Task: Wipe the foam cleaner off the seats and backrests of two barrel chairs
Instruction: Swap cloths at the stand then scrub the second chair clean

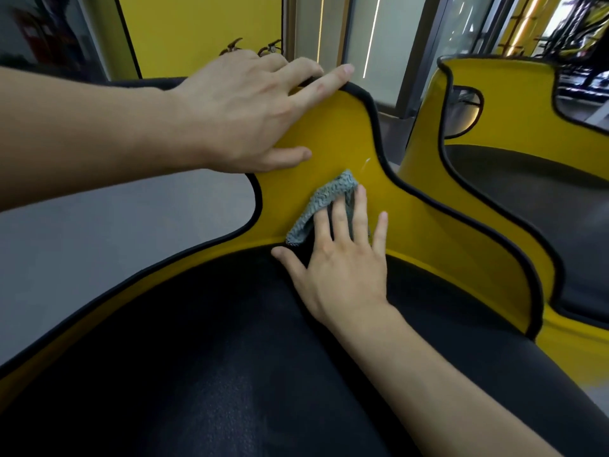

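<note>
- Your right hand (342,258) lies flat with its fingers straight and spread, pressing a grey cloth (326,199) against the yellow inner face of the backrest (329,136). Nothing is curled round the cloth; it is pinned under your fingers.
- Your left hand (244,117) rests on top of the same backrest with its fingers laid loosely over the rim, the index finger stretched along it and the thumb flat on the yellow face. It grasps nothing.
- The cloth is bunched, with a zigzag weave on its pale grey side and a darker fold beneath your palm. It sits low on the backrest, just above where the yellow shell meets the seat (197,341).
- The backrest is glossy yellow, edged in black piping (372,107) that follows a wavy outline.
- A thin whitish streak (365,163) shows on the yellow just above the cloth; you cannot tell whether it is foam or glare.
- The seat is dark, matt fabric with a faint grainy sheen, filling the lower part of the view under your right forearm.
- The second barrel chair (428,127) stands just beside this one on the right, with the same yellow shell, black edging and a dark seat cushion (527,183).
- Grey floor (99,219) shows to the left, behind the chair.
</note>
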Motion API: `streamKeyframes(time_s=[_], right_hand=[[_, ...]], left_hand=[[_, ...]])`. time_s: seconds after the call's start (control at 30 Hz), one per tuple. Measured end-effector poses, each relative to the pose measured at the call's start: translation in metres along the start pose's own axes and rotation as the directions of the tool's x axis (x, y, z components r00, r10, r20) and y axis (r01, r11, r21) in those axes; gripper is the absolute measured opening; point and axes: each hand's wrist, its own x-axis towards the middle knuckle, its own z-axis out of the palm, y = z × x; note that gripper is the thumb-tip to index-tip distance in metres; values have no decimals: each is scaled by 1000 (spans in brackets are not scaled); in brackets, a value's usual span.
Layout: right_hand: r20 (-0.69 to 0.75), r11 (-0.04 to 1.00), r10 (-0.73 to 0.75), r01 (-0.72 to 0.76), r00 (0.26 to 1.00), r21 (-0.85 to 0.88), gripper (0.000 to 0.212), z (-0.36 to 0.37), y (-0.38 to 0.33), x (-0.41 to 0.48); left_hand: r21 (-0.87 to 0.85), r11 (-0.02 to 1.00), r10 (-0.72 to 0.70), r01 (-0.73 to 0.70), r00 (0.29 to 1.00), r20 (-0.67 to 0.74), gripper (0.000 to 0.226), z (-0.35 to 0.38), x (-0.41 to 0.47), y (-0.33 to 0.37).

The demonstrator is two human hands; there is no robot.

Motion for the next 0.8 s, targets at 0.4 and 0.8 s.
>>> streamKeyframes(time_s=[0.4, 0.8], right_hand=[[-189, 991, -53, 28, 980, -131, 84, 10, 42, 0], [-327, 995, -73, 44, 942, -94, 88, 8, 35, 12]], left_hand=[[64, 996, -60, 67, 992, -114, 79, 7, 19, 32], [65, 994, -75, 83, 991, -108, 79, 9, 19, 32]])
